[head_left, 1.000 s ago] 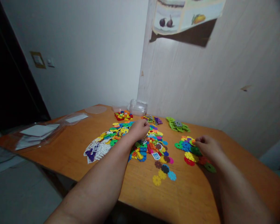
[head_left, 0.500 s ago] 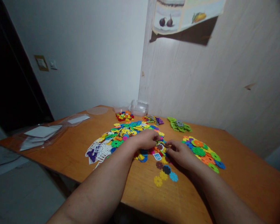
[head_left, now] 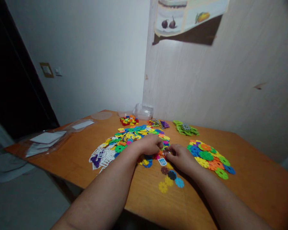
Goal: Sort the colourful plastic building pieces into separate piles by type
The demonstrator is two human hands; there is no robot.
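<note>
My left hand (head_left: 151,144) is over the right side of a large pile of coloured snowflake discs (head_left: 132,136), its fingers curled inward. Close by on the right, my right hand (head_left: 179,156) has thumb and forefinger drawn together at the pile's edge. Whatever lies between the fingertips of either hand is too small and hidden to name. Just below them rests a white-framed window piece (head_left: 162,162). Nearer me lie several loose discs: a brown one (head_left: 164,170), a black one (head_left: 172,174), a light blue one (head_left: 179,182) and a yellow one (head_left: 163,187).
White lattice pieces (head_left: 105,156) lie left of the pile. A second disc heap (head_left: 206,156) sits to the right. Green pieces (head_left: 185,127), small coloured blocks (head_left: 129,120) and a clear plastic box (head_left: 143,111) stand at the back. Plastic bags (head_left: 46,140) are at the far left.
My right hand has moved slightly left, closer to my left hand, and now covers the brown disc that showed between them. The view has shifted a little.
</note>
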